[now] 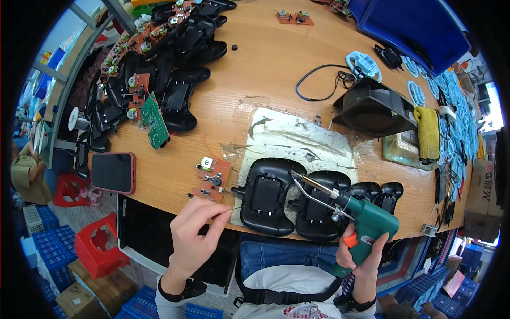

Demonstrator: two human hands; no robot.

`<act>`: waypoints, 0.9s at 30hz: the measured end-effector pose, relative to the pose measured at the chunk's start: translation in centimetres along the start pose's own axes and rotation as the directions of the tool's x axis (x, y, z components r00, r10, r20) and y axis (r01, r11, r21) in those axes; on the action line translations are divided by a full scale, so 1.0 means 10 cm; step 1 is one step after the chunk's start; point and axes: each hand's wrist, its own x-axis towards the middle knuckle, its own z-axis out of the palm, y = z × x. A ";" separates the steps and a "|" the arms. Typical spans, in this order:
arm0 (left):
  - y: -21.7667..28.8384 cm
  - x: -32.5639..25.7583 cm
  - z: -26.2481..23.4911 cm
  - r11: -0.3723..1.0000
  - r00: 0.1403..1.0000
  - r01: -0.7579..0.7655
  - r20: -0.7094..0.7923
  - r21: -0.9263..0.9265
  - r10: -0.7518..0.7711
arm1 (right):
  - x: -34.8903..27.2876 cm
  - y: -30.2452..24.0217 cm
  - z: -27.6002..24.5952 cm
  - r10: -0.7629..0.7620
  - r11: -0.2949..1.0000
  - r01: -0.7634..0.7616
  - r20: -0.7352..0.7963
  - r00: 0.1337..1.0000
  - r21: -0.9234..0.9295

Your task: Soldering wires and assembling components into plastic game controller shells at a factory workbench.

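My left hand [195, 229] pinches a thin dark wire between thumb and fingertips, just left of a black game controller shell [265, 194]. In my right hand [366, 259] is a green soldering gun [375, 223] with an orange trigger. Its metal tip and a thin curved feed tube reach over the upper right part of that shell. A second controller shell [320, 207] lies right beside it, partly behind the gun, with more black controller parts [389, 198] further right. By my left fingers rests an orange-brown circuit board [213, 181] with small components and a fine red wire.
A stained white cloth [287, 135] lies under the shells. Behind stand a black fan [374, 109] and a yellow cloth [426, 133]. Controllers and boards pile up at left, near a phone [113, 172] and a green board [154, 123]. A blue bin [411, 29] stands far right.
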 end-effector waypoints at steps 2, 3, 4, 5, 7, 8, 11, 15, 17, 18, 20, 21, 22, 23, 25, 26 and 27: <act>0.01 -0.01 0.04 0.997 0.997 -0.073 0.029 -0.004 0.073 | -0.07 0.00 0.04 -0.003 0.993 -0.002 -0.050 0.999 -0.114; 0.01 -0.02 0.06 0.994 0.991 -0.112 0.067 -0.007 0.112 | -0.12 -0.01 0.05 -0.034 0.983 0.022 -0.066 0.997 -0.184; 0.01 -0.02 0.08 0.995 0.992 -0.102 0.073 -0.015 0.103 | -0.17 -0.01 0.06 -0.021 0.980 0.001 -0.101 0.995 -0.197; 0.01 -0.03 0.09 0.993 0.988 -0.118 0.099 0.023 0.115 | -0.22 -0.03 0.07 -0.019 0.968 -0.004 -0.091 0.996 -0.250; 0.01 -0.04 0.12 0.989 0.984 -0.134 0.121 0.055 0.127 | -0.33 -0.04 0.10 -0.017 0.977 -0.008 -0.117 0.993 -0.212; 0.01 -0.04 0.13 0.990 0.985 -0.133 0.122 0.048 0.126 | -0.36 -0.04 0.11 0.013 0.975 -0.044 -0.143 0.990 -0.217; 0.00 -0.03 0.16 0.969 0.974 -0.189 0.152 0.157 0.166 | -0.44 -0.03 0.17 -0.014 0.927 -0.037 -0.133 0.991 -0.372; -0.02 -0.01 0.21 0.969 0.968 -0.208 0.172 0.136 0.183 | -0.42 0.03 0.21 0.084 0.962 -0.123 -0.168 0.982 -0.242; -0.02 -0.01 0.25 0.975 0.972 -0.191 0.159 0.117 0.172 | -0.40 0.06 0.23 0.076 0.957 -0.137 -0.232 0.970 -0.257; -0.01 -0.01 0.26 0.975 0.975 -0.189 0.141 0.117 0.172 | -0.38 0.08 0.23 0.054 0.951 -0.130 -0.262 0.963 -0.282; -0.01 -0.02 0.28 0.979 0.980 -0.167 0.132 0.113 0.152 | -0.34 0.08 0.25 0.040 0.984 -0.101 -0.377 0.925 -0.145; -0.01 -0.02 0.29 0.979 0.979 -0.170 0.133 0.110 0.155 | -0.31 0.06 0.24 0.064 0.987 -0.107 -0.322 0.945 -0.118; -0.01 -0.02 0.29 0.980 0.979 -0.168 0.136 0.107 0.153 | -0.28 0.04 0.23 0.096 0.990 -0.121 -0.278 0.956 -0.074; -0.02 -0.02 0.29 0.981 0.980 -0.161 0.137 0.107 0.146 | -0.26 0.04 0.24 0.093 0.990 -0.118 -0.263 0.960 -0.080; -0.03 -0.03 0.29 0.982 0.981 -0.158 0.130 0.105 0.144 | -0.22 0.03 0.24 0.084 0.994 -0.064 -0.240 0.967 0.093; -0.03 -0.03 0.29 0.984 0.982 -0.153 0.122 0.094 0.141 | -0.21 0.03 0.24 0.086 0.994 -0.066 -0.233 0.969 0.091; -0.03 -0.04 0.29 0.985 0.983 -0.148 0.119 0.094 0.136 | -0.20 0.03 0.23 0.035 0.999 -0.035 -0.209 0.977 0.003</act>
